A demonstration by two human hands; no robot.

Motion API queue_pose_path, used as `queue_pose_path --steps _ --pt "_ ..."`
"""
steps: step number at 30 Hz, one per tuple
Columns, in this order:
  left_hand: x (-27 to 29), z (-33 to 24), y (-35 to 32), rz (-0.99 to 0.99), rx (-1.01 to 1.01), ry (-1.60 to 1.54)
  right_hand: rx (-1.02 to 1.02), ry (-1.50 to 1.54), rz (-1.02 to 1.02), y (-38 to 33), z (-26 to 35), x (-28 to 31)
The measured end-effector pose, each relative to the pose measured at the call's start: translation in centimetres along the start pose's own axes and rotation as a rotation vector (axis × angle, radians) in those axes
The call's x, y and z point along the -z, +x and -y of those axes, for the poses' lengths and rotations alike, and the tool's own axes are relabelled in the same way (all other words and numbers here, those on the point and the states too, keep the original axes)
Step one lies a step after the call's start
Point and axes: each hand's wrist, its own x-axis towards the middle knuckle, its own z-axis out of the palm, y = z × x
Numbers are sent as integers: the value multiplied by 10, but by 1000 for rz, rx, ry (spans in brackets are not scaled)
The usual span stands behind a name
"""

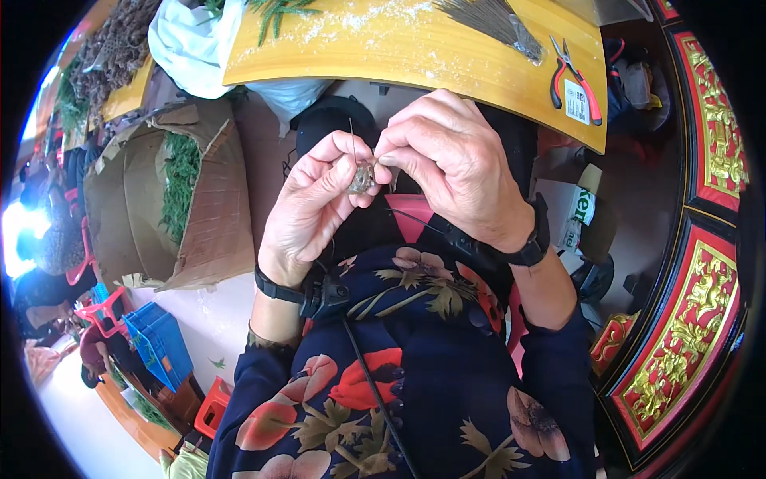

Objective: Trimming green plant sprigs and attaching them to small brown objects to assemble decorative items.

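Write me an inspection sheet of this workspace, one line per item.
Surface: yellow tabletop, strewn with white flecks.
Things in hand: small brownish piece, indistinct; thin wire beside it.
Clutter: red-handled pliers, brown stem bundle and green sprig on the tabletop.
Hands: left hand pinches the piece; right hand beside it, grip unclear.
Cables: black cable down the floral garment.
Surroundings: cardboard box with greenery and blue crate at left; red-and-gold carved panels at right.
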Motion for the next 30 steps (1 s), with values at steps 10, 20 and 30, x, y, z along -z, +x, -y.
queue_pose_path --steps 10,20,30 --pt "-9 3 -2 -79 -38 178 -456 567 105 -2 2 -3" --pt "-13 1 -1 -147 -77 293 -666 846 109 -4 8 -13" --pt "-10 1 2 -165 -137 123 -312 208 24 -4 -1 -3"
